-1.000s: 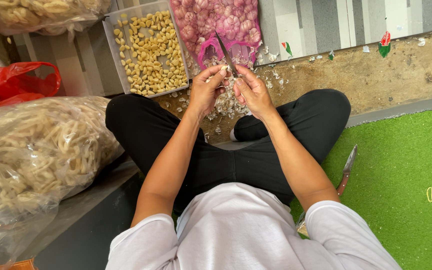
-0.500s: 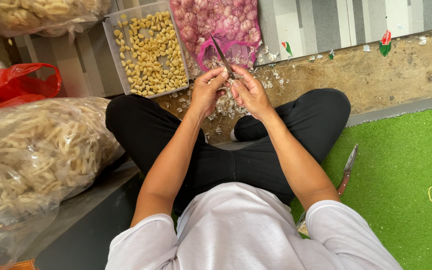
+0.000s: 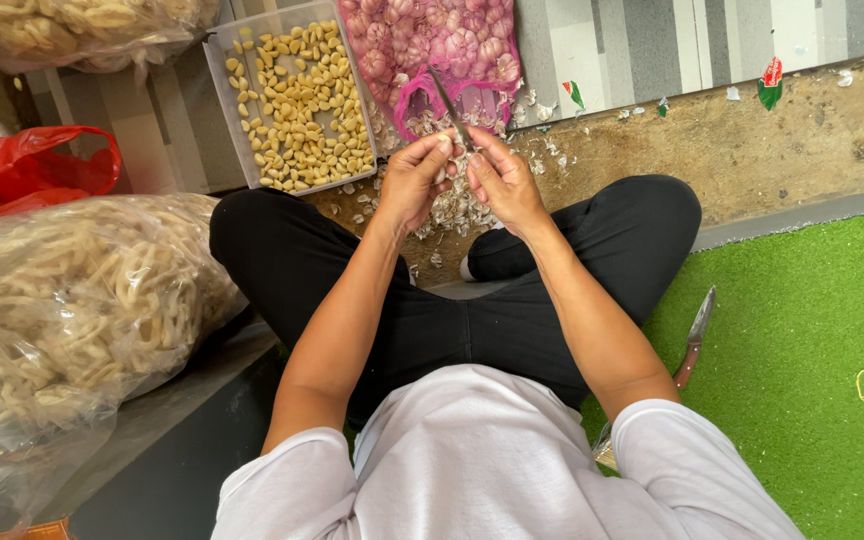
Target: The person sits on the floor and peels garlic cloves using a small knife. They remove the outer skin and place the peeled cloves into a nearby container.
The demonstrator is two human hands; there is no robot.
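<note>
The garlic clove between the fingers (image 3: 444,150) is hidden. The pink mesh garlic bag (image 3: 432,45) and snack bags (image 3: 72,310) run past the picture's edges.

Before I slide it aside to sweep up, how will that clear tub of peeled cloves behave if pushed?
The clear tub looks like thin plastic, so its walls may flex. It is only about a layer deep in peeled cloves, so probably light and easy to slide. It sits low and wide, unlikely to tip, though loose cloves may shift.

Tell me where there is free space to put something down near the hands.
Free: green mat right of the right knee, past the spare knife. Crowded: peels under left hand and right hand; ahead, tray of cloves and pink net bag.
</note>
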